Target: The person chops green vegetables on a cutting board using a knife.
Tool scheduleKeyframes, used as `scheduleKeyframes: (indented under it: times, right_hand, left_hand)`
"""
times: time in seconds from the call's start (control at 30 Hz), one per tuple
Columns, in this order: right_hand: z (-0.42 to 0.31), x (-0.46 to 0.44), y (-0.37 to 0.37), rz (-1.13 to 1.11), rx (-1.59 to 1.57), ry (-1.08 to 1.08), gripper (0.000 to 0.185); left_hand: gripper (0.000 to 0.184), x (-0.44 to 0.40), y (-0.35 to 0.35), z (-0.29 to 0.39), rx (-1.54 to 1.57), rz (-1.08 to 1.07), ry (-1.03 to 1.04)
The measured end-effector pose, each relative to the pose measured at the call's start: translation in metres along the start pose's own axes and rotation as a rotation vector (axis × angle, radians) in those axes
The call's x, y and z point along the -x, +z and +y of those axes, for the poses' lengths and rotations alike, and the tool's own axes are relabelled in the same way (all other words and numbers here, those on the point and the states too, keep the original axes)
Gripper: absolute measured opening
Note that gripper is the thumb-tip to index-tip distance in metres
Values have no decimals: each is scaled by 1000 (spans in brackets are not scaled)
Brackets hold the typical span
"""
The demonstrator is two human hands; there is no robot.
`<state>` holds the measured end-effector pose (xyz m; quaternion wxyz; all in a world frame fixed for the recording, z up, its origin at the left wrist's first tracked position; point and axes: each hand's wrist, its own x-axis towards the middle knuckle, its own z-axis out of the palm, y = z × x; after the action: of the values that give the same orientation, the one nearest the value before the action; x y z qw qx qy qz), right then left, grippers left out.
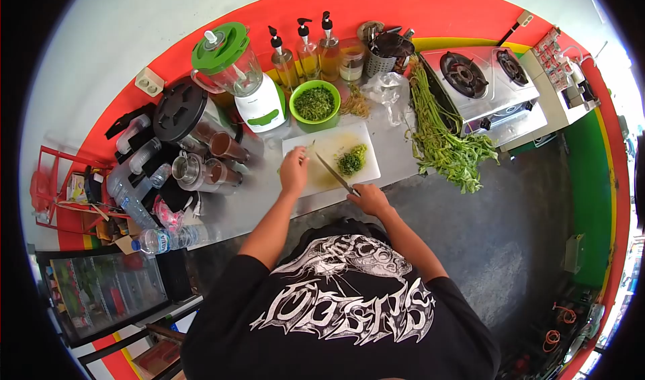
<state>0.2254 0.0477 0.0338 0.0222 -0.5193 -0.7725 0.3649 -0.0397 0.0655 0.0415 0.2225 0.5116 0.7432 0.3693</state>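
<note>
My right hand (371, 200) is closed around the handle of a kitchen knife (332, 171), its blade slanting up and left over the white cutting board (322, 186). Beside the blade, on the board's right half, lies a small heap of chopped greens (351, 160). My left hand (293, 171) is over the board's left side, fingers drawn together. A thin, pale green bit shows near its fingertips, too small to name. Behind the board stands a green bowl (314, 121) filled with chopped greens.
A bunch of leafy green stalks (437, 124) lies right of the board, by a gas stove (494, 77). At the back are a blender (259, 104), several pump bottles (307, 54) and a plastic bag (390, 94). Water bottles (161, 240) lie at the left edge.
</note>
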Motion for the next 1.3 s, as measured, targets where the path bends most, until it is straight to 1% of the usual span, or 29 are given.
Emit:
scheduleKeyframes:
  times: [0.03,0.07,0.1,0.13,0.17,0.2,0.3,0.37,0.4,0.5,0.6,0.67,0.77,0.83,0.87,0.93,0.97,1.03,1.1,1.17,1.3]
  right_hand:
    - [0,-3,1,38,-5,-3,38]
    - [0,-3,2,96,-43,-6,37]
    - [-2,-4,0,91,-42,-10,37]
    - [-4,-5,0,125,-57,-10,36]
    - [-5,-5,-1,156,-72,-8,35]
    - [-8,-6,-1,142,-70,-8,35]
    - [-18,-11,2,75,-81,11,32]
    - [-22,-11,7,65,-37,-74,31]
    - [-20,-14,15,53,-38,-77,31]
    - [-20,-18,31,-23,20,-68,32]
    - [-42,-6,16,-59,103,-18,30]
    - [-58,3,5,-59,216,12,28]
    - [-60,3,20,-59,283,7,25]
    - [-61,-5,27,-75,295,2,25]
    - [-60,-10,29,-72,301,9,25]
    - [-60,-15,27,-75,306,5,26]
    - [-61,-15,26,-62,306,4,27]
    - [-66,-8,21,-75,321,10,28]
    - [-66,-5,21,-116,321,45,31]
    - [-62,-13,28,-127,311,42,33]
    - [-64,-20,20,-172,323,20,39]
  left_hand:
    - [19,12,3,-3,-5,1,0]
    - [18,25,6,-5,-10,-30,45]
    - [16,36,9,-8,-12,-59,87]
    - [16,45,12,-10,-12,-56,79]
    - [15,55,15,-14,-110,-65,169]
    - [14,64,16,-14,-207,-77,257]
    - [13,73,17,-13,-220,-133,246]
    - [12,72,18,-11,-246,-121,249]
    - [11,70,18,-9,-243,-129,248]
    - [11,66,23,-4,-226,-123,218]
    - [12,62,31,-7,-203,-119,187]
    - [12,63,34,-9,-195,-126,168]
    - [15,67,36,-2,-261,-111,156]
    - [16,71,37,-1,-343,-106,235]
    - [16,72,37,0,-342,-107,220]
    - [18,74,38,-2,-351,-83,268]
    - [18,76,37,-3,-354,-84,259]
    - [18,77,34,-4,-397,-119,305]
    - [18,78,33,-4,-372,-111,297]
    - [19,81,35,-6,-340,-108,289]
    - [21,87,34,-6,-288,-70,254]
